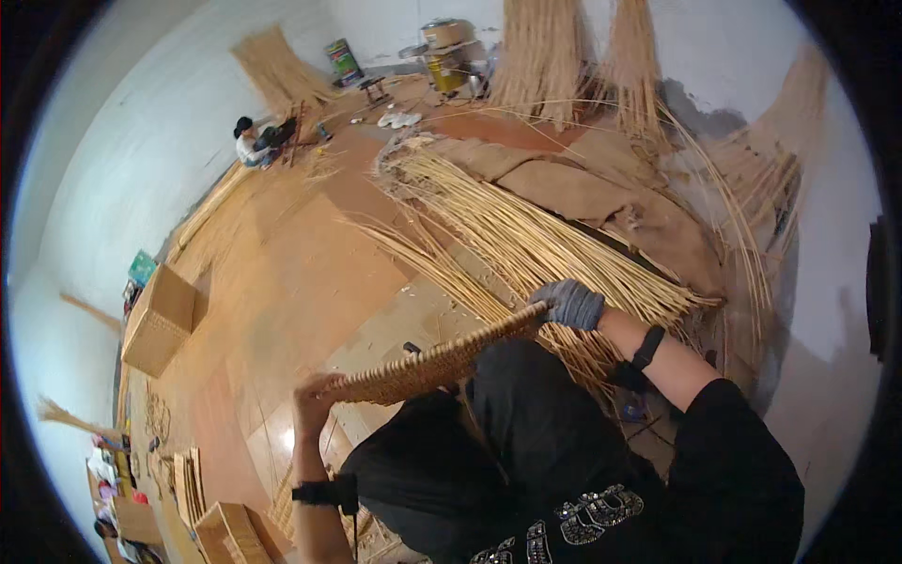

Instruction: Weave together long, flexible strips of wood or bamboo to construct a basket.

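Observation:
A woven wicker panel is held tilted above my lap, seen nearly edge-on, with a thick braided upper rim. My bare left hand is closed round its left end. At the far right end my right hand, in a grey knitted glove, grips the rim. Both wrists wear dark straps. My black-clothed knees lie just beneath the panel and hide part of the floor. Past the right hand spreads a large bundle of pale wicker rods, some running close to the glove.
Brown burlap sacking covers part of the rods. Tall rod bundles lean on the back wall. A woven box stands at left, an open-topped box at lower left. Another person sits far off by the left wall.

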Demonstrator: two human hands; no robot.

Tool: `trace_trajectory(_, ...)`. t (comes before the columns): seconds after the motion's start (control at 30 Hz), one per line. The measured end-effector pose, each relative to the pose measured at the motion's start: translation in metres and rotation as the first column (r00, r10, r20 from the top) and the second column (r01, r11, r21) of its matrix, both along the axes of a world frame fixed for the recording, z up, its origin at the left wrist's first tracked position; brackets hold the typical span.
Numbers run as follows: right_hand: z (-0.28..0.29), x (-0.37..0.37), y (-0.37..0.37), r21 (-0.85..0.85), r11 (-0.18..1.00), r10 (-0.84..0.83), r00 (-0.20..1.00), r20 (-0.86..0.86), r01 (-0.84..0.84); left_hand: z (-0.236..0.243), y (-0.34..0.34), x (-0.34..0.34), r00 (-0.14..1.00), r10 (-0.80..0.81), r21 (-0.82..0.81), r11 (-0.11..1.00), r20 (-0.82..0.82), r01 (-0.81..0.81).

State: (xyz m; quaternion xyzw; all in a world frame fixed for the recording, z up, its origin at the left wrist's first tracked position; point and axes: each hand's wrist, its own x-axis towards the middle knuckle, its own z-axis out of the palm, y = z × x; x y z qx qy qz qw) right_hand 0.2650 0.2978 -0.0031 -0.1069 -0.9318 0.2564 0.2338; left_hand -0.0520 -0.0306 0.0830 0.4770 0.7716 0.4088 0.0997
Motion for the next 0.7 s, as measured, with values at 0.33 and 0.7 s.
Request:
trace_trajectory(0.33, -0.009, 0.060, -0.036, -0.015, 0.905, -0.420, 0.897, 0.138, 0.426, -0.070, -0.003, 0.069, 0.967, 0.233, 0.199, 0.957, -0.101, -0.210)
trace_trajectory(0.7, -0.001, 0.036, 0.022, -0.186, 0.959, -0.226, 0.972, -0.058, 0.212, -0.068, 0.007, 0.051, 0.976, 0.173, 0.181, 0.964, 0.130, -0.195)
